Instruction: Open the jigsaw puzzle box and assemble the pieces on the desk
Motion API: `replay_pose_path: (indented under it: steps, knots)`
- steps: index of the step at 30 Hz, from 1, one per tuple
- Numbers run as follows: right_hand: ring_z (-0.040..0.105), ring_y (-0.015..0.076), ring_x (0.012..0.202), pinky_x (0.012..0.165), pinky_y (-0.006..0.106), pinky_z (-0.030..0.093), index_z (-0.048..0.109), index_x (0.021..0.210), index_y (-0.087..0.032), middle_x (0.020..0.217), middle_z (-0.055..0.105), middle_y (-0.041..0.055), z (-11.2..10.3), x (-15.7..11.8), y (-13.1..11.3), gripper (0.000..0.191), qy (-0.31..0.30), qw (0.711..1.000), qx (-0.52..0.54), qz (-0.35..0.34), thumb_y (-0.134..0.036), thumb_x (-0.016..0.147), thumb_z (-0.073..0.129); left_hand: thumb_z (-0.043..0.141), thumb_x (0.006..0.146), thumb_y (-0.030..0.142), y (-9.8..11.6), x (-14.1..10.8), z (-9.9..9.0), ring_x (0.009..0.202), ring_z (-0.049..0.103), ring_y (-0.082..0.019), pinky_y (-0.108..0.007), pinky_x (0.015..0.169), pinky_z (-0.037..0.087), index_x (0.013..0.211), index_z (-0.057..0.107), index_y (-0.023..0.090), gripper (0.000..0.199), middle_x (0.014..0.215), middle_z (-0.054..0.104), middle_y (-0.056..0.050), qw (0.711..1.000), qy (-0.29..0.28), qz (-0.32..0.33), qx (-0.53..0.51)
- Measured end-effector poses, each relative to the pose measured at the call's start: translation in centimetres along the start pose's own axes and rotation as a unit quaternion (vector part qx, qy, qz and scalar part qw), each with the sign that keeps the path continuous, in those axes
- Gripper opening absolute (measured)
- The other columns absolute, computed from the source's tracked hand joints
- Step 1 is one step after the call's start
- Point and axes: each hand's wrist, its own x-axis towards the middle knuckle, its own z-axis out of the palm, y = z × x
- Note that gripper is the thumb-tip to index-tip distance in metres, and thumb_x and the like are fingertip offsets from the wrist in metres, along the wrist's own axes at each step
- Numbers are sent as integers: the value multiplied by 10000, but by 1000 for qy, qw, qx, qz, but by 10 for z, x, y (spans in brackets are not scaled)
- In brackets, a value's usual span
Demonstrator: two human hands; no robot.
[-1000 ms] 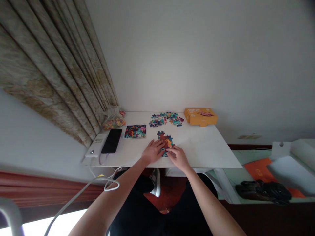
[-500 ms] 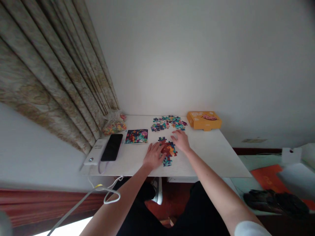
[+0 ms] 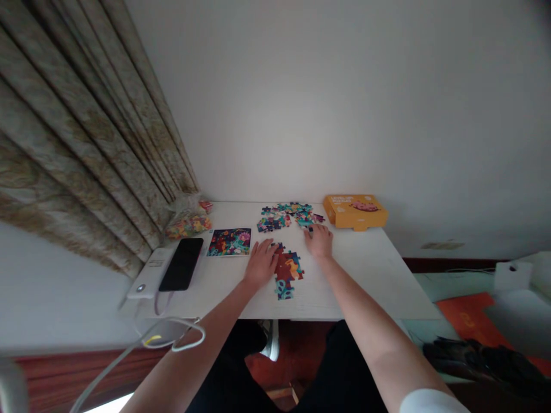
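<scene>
A partly joined puzzle section, brown, orange and teal, lies on the white table. My left hand rests flat at its left edge with fingers spread. Beyond it, several loose puzzle pieces are heaped toward the wall. My right hand is at the near right edge of that heap, its fingers bent down over a small dark piece at the fingertips. A colourful picture card lies left of my left hand.
An orange box sits at the back right. On the left are a black phone, a white box, a plastic bag of colourful bits and a looping white cable.
My right hand has moved away from the joined section to the loose pieces, and its fingers have curled down. My left hand has shifted off the section to its left edge.
</scene>
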Motion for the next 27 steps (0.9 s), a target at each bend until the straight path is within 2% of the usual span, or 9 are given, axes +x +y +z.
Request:
replay_pose_path:
  steps: [4, 7, 12, 15, 17, 19, 22, 24, 27]
  knots:
    - [450, 357, 1376, 1104, 543, 328, 662, 1313, -228, 1504, 550, 167, -7, -2, -6, 386, -37, 998, 3, -40, -381, 975, 557, 446, 1035, 287, -7, 50, -3, 1460, 444, -329, -622, 1235, 271, 1412, 587, 258, 403, 1556, 510, -129, 998, -30, -38, 35]
    - [424, 362, 1403, 1131, 577, 285, 626, 1381, -261, 1568, 491, 137, -8, -3, -10, 438, -56, 998, -23, -22, -438, 994, 527, 446, 1041, 383, -12, 79, -8, 1491, 392, -360, -657, 1221, 244, 1479, 536, 275, 459, 1611, 443, -126, 991, -77, -61, 92]
    - [526, 342, 1275, 1106, 496, 340, 660, 1286, -133, 1427, 593, 206, -8, -1, -12, 447, -28, 997, -59, 30, -435, 1008, 485, 338, 1066, 456, -32, 105, -16, 1529, 325, -349, -643, 1224, 231, 1541, 467, 273, 526, 1669, 348, -111, 972, -138, -122, 145]
    - [573, 351, 1180, 1056, 464, 380, 654, 1232, -77, 1264, 652, 255, -6, 1, -12, 491, -17, 996, -67, 59, -477, 1001, 488, 354, 1058, 461, -38, 118, -15, 1540, 299, -350, -663, 1225, 205, 1536, 467, 229, 543, 1668, 339, -143, 972, -126, -138, 147]
    - [579, 353, 1160, 1040, 460, 388, 639, 1245, -69, 1236, 654, 260, -5, 1, -11, 475, -9, 995, -69, 72, -444, 1004, 474, 377, 1053, 438, -30, 126, -9, 1524, 338, -328, -632, 1245, 186, 1496, 510, 205, 518, 1635, 398, -155, 979, -100, -98, 146]
    - [566, 343, 1191, 1053, 461, 378, 625, 1295, -101, 1318, 627, 241, -4, 1, -10, 425, -2, 996, -68, 65, -353, 1009, 439, 384, 1052, 357, -14, 133, 2, 1482, 414, -272, -559, 1271, 177, 1434, 567, 216, 447, 1572, 497, -127, 986, -92, -12, 136]
    - [537, 325, 1254, 1086, 477, 346, 610, 1383, -202, 1485, 547, 173, -3, 1, -8, 446, -5, 997, -71, 42, -240, 1005, 376, 390, 1027, 227, 17, 141, 20, 1438, 474, -230, -526, 1278, 190, 1418, 581, 235, 436, 1511, 572, -90, 982, -125, 91, 109]
    - [523, 322, 1278, 1097, 484, 335, 600, 1420, -239, 1532, 514, 152, -2, 1, -7, 484, -13, 996, -80, 44, -222, 1008, 345, 395, 1018, 215, 34, 143, 31, 1452, 461, -256, -571, 1264, 207, 1460, 544, 214, 467, 1538, 542, -112, 982, -135, 90, 100]
    - [498, 330, 1307, 1105, 483, 332, 568, 1466, -209, 1554, 486, 172, 0, 1, -6, 508, -15, 994, -86, 58, -251, 1015, 338, 393, 1029, 245, 46, 137, 38, 1458, 451, -293, -634, 1254, 181, 1493, 510, 192, 482, 1566, 506, -135, 987, -117, 62, 93]
